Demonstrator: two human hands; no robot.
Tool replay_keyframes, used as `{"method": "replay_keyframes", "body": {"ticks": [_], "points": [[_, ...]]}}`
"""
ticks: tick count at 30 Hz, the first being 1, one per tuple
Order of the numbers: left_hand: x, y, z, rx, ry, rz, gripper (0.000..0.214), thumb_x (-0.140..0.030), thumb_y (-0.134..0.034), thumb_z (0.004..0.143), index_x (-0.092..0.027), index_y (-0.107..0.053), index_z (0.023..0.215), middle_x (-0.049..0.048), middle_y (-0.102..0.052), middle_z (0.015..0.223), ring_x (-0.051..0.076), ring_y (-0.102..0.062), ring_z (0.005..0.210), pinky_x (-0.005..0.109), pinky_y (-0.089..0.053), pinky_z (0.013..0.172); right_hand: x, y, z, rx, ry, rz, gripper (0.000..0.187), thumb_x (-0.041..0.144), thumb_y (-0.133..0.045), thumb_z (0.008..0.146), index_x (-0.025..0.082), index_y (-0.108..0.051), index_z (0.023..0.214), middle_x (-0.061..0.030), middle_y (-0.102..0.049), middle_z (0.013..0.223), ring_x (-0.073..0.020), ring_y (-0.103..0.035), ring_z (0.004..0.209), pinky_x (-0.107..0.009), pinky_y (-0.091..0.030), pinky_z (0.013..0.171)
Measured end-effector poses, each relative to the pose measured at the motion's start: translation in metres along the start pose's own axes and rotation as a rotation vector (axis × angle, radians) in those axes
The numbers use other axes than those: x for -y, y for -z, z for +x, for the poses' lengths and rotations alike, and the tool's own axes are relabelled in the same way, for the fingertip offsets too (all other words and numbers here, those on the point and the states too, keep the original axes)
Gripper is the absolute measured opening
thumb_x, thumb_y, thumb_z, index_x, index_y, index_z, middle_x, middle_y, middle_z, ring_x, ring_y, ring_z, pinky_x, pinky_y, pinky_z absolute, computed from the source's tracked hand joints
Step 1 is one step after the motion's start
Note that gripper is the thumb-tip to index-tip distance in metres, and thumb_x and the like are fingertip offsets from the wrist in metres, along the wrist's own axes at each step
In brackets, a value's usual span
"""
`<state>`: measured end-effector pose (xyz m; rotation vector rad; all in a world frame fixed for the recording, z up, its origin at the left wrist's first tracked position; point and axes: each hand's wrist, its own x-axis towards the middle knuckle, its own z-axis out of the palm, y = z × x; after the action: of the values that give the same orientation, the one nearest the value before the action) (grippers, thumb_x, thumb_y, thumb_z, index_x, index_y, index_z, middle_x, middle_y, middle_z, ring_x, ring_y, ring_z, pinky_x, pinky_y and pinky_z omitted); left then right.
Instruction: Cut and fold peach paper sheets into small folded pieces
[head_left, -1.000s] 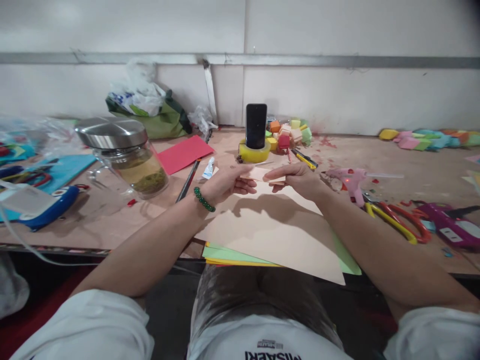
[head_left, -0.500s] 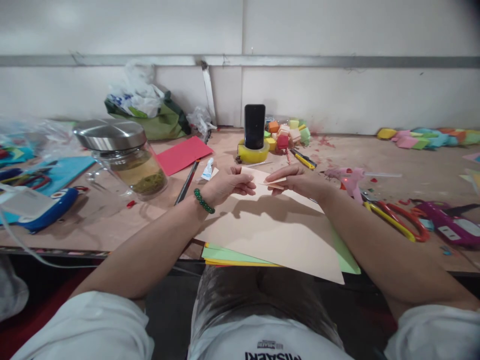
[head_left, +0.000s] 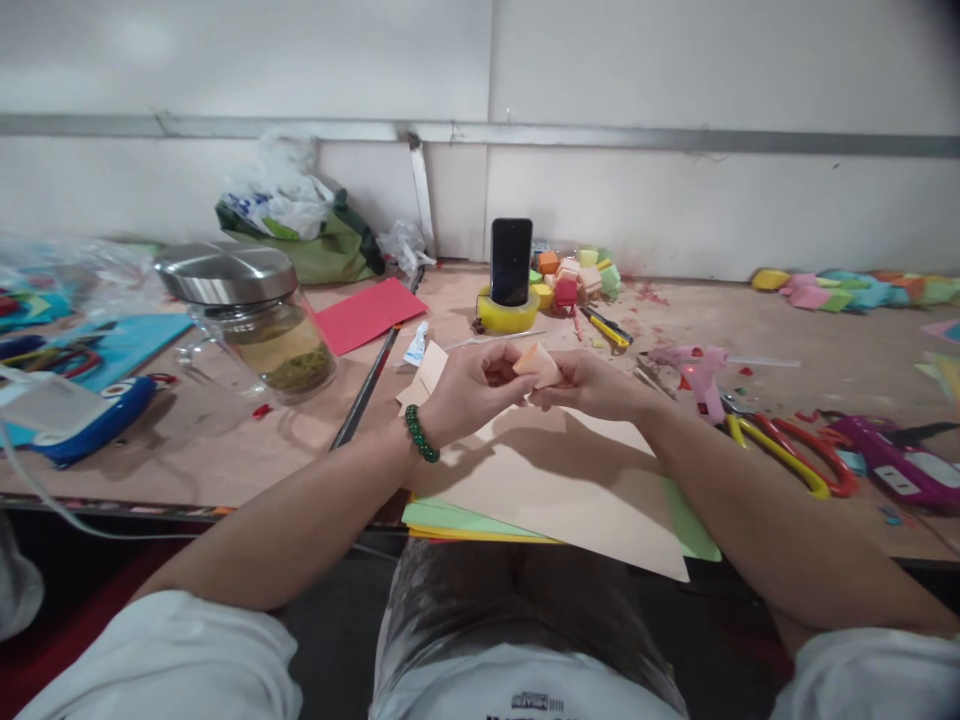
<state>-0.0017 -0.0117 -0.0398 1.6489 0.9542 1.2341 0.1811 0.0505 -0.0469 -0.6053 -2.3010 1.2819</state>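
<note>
A small folded piece of peach paper [head_left: 538,366] is pinched between my two hands, its walls bent up into a partly open shape. My left hand [head_left: 480,390], with a green bead bracelet at the wrist, grips it from the left with curled fingers. From the other side my right hand [head_left: 589,385] holds its right edge between thumb and fingers. Below them lies a large peach sheet [head_left: 555,490] on a stack of green and yellow paper [head_left: 465,518]. A creased peach piece [head_left: 424,378] rests just beyond my left wrist.
Behind the hands, a phone [head_left: 511,262] stands in a yellow tape roll [head_left: 507,312] beside several paper cubes [head_left: 566,290]. A lidded glass jar [head_left: 277,340] is at left. To the right lie a pink glue gun [head_left: 701,378], scissors [head_left: 806,455] and a purple power strip [head_left: 896,455].
The small paper has gone from nearly flat to bent up in my hands. My hands have come closer together, and the creased piece beside my left wrist is now more exposed.
</note>
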Motion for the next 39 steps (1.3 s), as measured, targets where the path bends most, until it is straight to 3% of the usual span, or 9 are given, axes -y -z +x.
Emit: {"method": "replay_keyframes", "body": {"ticks": [7, 16, 25, 33, 39], "points": [[0.001, -0.002, -0.005, -0.033, -0.075, -0.073, 0.028, -0.042, -0.077, 0.073, -0.018, -0.064, 0.077, 0.0018, -0.070, 0.068, 0.014, -0.069, 0.063, 0.025, -0.057, 0.063, 0.004, 0.000, 0.000, -0.042, 0.082, 0.011, 0.026, 0.044, -0.071, 0.079, 0.019, -0.066, 0.074, -0.0018, -0.067, 0.072, -0.0134, -0.060, 0.067, -0.026, -0.053, 0.063], [0.002, -0.001, -0.007, -0.145, -0.144, 0.142, 0.015, -0.030, -0.067, 0.080, -0.017, -0.069, 0.073, 0.0038, -0.071, 0.072, 0.013, -0.065, 0.065, 0.023, -0.055, 0.063, -0.002, -0.006, 0.001, -0.186, 0.220, -0.127, 0.026, 0.046, -0.066, 0.085, 0.021, -0.070, 0.081, -0.0035, -0.070, 0.080, -0.0169, -0.064, 0.073, -0.029, -0.051, 0.069], [0.009, -0.001, -0.005, -0.158, -0.335, 0.219, 0.010, -0.020, -0.061, 0.080, -0.016, -0.066, 0.072, 0.0009, -0.066, 0.064, 0.010, -0.058, 0.057, 0.020, -0.048, 0.054, -0.009, -0.011, 0.002, -0.323, 0.350, -0.307, 0.028, 0.043, -0.059, 0.092, 0.020, -0.058, 0.077, -0.0002, -0.058, 0.071, -0.0131, -0.053, 0.063, -0.025, -0.043, 0.058], [0.010, -0.001, -0.006, -0.171, -0.429, 0.309, 0.013, -0.020, -0.059, 0.084, -0.016, -0.065, 0.073, 0.0012, -0.068, 0.066, 0.008, -0.058, 0.056, 0.018, -0.048, 0.052, -0.013, -0.012, 0.002, -0.332, 0.373, -0.323, 0.024, 0.035, -0.058, 0.093, 0.020, -0.057, 0.074, 0.0011, -0.058, 0.071, -0.0117, -0.052, 0.062, -0.023, -0.040, 0.055], [0.012, -0.001, -0.006, -0.175, -0.422, 0.326, 0.011, -0.021, -0.060, 0.084, -0.015, -0.067, 0.078, 0.0028, -0.071, 0.071, 0.009, -0.061, 0.059, 0.019, -0.052, 0.055, -0.013, -0.014, 0.003, -0.338, 0.381, -0.280, 0.021, 0.036, -0.058, 0.092, 0.020, -0.061, 0.079, 0.0002, -0.063, 0.075, -0.0127, -0.056, 0.065, -0.024, -0.043, 0.058]]}}
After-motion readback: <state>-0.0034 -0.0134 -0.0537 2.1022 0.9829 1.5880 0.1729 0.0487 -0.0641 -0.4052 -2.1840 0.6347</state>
